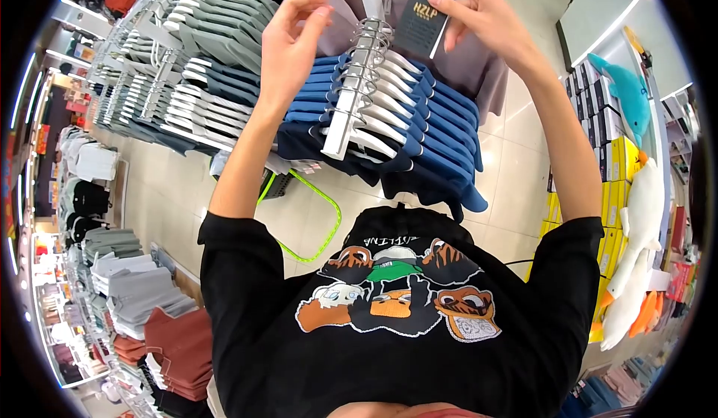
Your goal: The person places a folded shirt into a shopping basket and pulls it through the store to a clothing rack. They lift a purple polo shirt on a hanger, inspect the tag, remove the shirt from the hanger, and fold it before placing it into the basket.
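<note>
My right hand [482, 13] pinches a black hang tag [423, 12] with gold lettering, attached to a mauve shirt [479, 66] at the front of a sloping rack arm [355, 74]. My left hand [288, 44] touches the collar area of that same mauve shirt, fingers curled against the fabric. Behind it hang several dark blue shirts [441, 134] on white hangers along the same arm. My black printed T-shirt fills the lower part of the view.
More racks of grey and dark shirts [202, 37] run to the left. A basket with green handles [299, 194] sits on the tiled floor. Yellow boxes [617, 171] and plush toys [636, 238] line shelves on the right. Folded red shirts [179, 351] hang lower left.
</note>
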Motion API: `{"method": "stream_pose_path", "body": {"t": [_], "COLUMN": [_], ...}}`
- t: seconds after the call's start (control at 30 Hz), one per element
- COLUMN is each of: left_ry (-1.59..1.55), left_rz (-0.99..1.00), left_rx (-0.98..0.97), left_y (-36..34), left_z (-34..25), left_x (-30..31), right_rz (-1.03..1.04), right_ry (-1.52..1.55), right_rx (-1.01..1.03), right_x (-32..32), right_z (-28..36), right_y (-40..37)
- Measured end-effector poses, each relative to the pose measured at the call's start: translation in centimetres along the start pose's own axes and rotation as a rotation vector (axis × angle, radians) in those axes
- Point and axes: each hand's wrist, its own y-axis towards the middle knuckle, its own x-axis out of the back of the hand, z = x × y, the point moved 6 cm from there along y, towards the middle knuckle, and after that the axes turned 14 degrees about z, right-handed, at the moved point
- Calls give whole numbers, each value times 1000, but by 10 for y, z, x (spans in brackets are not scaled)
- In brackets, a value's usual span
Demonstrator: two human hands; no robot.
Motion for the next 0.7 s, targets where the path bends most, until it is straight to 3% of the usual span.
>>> {"method": "stream_pose_path", "body": {"t": [0.1, 0.2, 0.27, 0.33, 0.43, 0.7], "left_ry": [236, 536, 515, 229, 141, 105], "left_rz": [241, 354, 394, 495, 552, 606], "left_rx": [21, -120, -34, 171, 251, 264], "left_y": [6, 3, 2, 5, 5, 4], "left_z": [-37, -58, -51, -36, -35, -34], "left_x": [-22, -51, -64, -70, -73, -74], "right_rz": [121, 159, 250, 242, 258, 277], "right_ry": [74, 166, 255, 263, 280, 245], "right_rx": [0, 5, 29, 38, 48, 7], "right_x": [-9, -16, -23, -25, -26, -27], "right_z": [4, 7, 16, 16, 17, 10], "right_y": [-6, -13, -16, -20, -26, -26]}}
